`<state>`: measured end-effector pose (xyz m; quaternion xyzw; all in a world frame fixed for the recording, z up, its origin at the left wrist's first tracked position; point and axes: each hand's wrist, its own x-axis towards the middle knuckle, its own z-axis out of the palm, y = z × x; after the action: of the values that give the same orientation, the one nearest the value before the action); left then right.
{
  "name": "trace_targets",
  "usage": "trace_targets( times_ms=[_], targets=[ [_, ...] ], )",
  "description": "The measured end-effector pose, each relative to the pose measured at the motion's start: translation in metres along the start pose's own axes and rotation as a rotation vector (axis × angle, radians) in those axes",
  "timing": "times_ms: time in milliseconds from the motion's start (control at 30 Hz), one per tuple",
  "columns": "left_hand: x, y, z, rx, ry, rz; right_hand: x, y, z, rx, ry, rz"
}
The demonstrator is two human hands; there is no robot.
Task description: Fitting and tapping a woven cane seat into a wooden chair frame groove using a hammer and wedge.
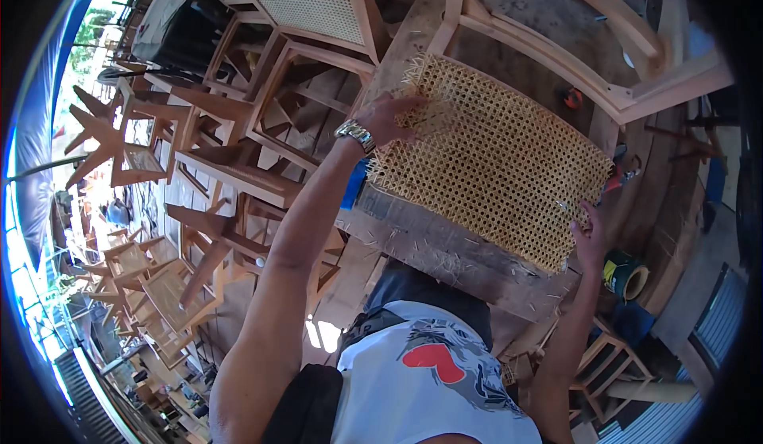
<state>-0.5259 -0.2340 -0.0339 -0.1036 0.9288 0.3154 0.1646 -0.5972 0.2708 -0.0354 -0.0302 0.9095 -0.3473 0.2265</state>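
Observation:
A sheet of woven cane webbing (pixel 501 158), yellowish with frayed edges, lies over a worn wooden workbench (pixel 445 245). My left hand (pixel 389 121), wearing a metal wristwatch (pixel 355 135), rests at the sheet's left edge. Its fingers are spread and reach onto the weave; they are slightly blurred. At the right edge, my right hand (pixel 590 236) has its thumb and fingers bent about the border of the cane webbing. A small pale, shiny spot shows on the weave near those fingertips; I cannot make out what it is.
A bare wooden chair frame (pixel 548 47) stands on the bench's far side. Several wooden chairs crowd the left, one with a cane back (pixel 310 15). To the right are a roll of tape (pixel 636 283) and a red-handled tool (pixel 616 178). Cane scraps litter the bench.

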Motion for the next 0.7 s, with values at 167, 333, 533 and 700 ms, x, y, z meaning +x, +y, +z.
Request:
trace_targets(
  times_ms=[167, 333, 533, 700],
  targets=[
    [-0.001, 0.001, 0.002, 0.017, 0.039, -0.006, 0.003, 0.013, 0.001, -0.02, 0.0, 0.044],
    [0.002, -0.008, 0.005, 0.01, 0.013, 0.007, 0.004, 0.017, 0.005, -0.036, 0.075, -0.102],
    [-0.001, -0.002, 0.0, -0.062, 0.002, 0.003, 0.002, 0.015, 0.005, -0.011, 0.07, -0.059],
    [0.001, -0.013, 0.004, -0.101, 0.005, 0.034, 0.001, 0.011, 0.004, -0.028, 0.059, -0.041]
  ],
)
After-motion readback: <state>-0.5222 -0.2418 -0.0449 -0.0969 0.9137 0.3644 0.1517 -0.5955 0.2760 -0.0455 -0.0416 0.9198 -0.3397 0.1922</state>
